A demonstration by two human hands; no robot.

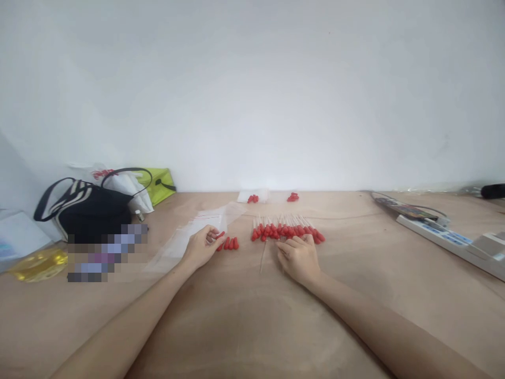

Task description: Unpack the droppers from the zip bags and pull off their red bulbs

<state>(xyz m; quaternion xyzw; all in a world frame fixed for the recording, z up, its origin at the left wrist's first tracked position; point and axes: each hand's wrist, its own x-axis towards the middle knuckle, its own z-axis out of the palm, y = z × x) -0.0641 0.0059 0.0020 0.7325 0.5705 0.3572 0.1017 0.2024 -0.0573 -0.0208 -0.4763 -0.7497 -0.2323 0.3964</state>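
Note:
My left hand (203, 246) rests on the wooden table (252, 316), fingers curled round a red-bulbed dropper, beside a clear plastic bag (197, 231). A few loose red bulbs (231, 243) lie just right of it. My right hand (299, 255) lies palm down with fingers bent at the near edge of a row of several glass droppers with red bulbs (287, 230). A single thin glass tube (262, 258) lies between my hands.
A black striped bag (89, 208), a white bag and a green bag (160, 184) stand at the left by the wall. A yellow packet (39, 263) lies at the left edge. Two small packets with red bulbs (272, 197) sit at the back. A white power strip (453, 239) lies at the right.

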